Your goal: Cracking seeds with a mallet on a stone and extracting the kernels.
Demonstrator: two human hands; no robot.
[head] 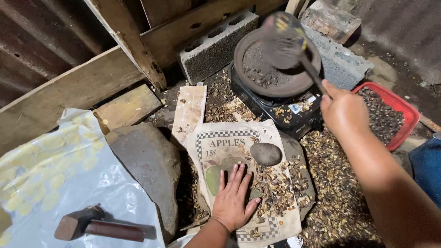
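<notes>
Currently: Hand Positions Over the Shelling Area

Currently the left hand [232, 197] lies flat, fingers spread, pressed on a printed cloth [229, 138] strewn with broken shells [275, 188]. A rounded stone [266, 154] sits just beyond its fingertips. The right hand [344, 112] is closed around the handle of a dark spatula [285, 39], held above a shallow round pan [271, 69] on a black burner [275, 108]. A red basket [404, 110] stands beside the burner, and a hammer [98, 225] lies well apart on a plastic sheet [55, 174].
</notes>
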